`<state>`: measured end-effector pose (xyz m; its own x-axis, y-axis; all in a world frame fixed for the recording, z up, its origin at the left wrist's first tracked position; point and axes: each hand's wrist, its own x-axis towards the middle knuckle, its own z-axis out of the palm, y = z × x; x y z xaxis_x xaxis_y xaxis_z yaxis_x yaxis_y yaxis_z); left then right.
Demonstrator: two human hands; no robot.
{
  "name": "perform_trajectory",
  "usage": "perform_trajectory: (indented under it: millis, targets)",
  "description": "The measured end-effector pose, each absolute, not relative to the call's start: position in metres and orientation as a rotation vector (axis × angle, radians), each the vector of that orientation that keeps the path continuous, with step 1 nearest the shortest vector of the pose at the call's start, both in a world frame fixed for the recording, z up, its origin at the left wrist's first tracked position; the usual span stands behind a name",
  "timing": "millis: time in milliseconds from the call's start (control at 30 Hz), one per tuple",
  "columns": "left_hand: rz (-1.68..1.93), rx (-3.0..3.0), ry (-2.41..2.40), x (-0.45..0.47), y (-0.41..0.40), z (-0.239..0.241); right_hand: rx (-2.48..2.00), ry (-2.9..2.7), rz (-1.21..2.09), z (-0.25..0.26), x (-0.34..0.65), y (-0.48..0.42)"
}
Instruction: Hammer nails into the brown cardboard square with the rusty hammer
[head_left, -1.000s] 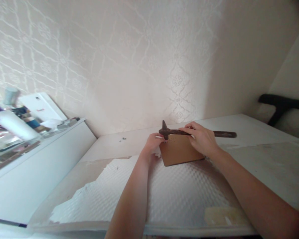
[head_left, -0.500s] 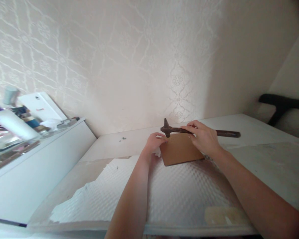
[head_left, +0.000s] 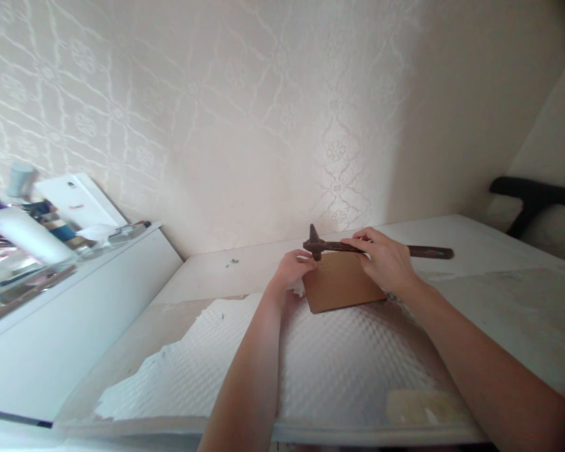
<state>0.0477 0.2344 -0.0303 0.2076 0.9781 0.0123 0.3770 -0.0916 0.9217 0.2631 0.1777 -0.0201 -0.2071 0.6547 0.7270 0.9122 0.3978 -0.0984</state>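
My right hand [head_left: 387, 258] is wrapped around the wooden handle of a hammer [head_left: 334, 246], roughly midway along it. The hammer's dark metal head is over the upper left corner of a thin brown board [head_left: 343, 285]. Right beside the head, my left hand [head_left: 295, 267] has its fingers closed at the board's left edge; what is pinched there, if anything, is too small to make out. Several tiny dark dots mark the board close to the hammer head. Under the board lies a white quilted sheet [head_left: 339, 364] with a torn left edge.
Several small dark bits [head_left: 233, 262] lie on the white tabletop [head_left: 200, 279] near the wall. At left, a white cabinet [head_left: 98, 314] carries a white box [head_left: 82, 201] and assorted clutter. A black T-shaped object [head_left: 530, 194] stands at the right.
The hammer head sits very slightly lower, close to the board. Both hands and the board are otherwise nearly where they were.
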Motion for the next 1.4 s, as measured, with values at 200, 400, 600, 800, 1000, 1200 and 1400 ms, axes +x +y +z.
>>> perform_trajectory:
  millis: [200,400,600,800,1000,1200,1400]
  targets:
    - [0.876,1.681,1.304,0.0453,0.2362,-0.0345,-1.328,-1.986,-0.45,-0.02,0.2613,0.177]
    - [0.893,1.686,1.324,0.0454,0.2362,-0.0333,-1.323,-1.986,-0.449,-0.0199,0.2589,0.1755]
    - [0.892,1.686,1.333,0.0464,0.2347,-0.0316,-1.325,-1.982,-0.45,-0.0214,0.2578,0.1762]
    - [0.889,1.68,1.31,0.0453,0.2343,-0.0305,-1.316,-1.981,-0.445,-0.0212,0.2579,0.1763]
    - [0.865,1.654,1.231,0.0429,0.2348,-0.0313,-1.324,-1.96,-0.467,-0.0206,0.2575,0.1759]
    - [0.835,1.77,1.346,0.0449,0.241,-0.0364,-1.307,-1.987,-0.49,-0.0211,0.2559,0.1759]
    - [0.826,1.834,1.378,0.0442,0.241,-0.0376,-1.301,-1.982,-0.496,-0.0202,0.2558,0.1748]
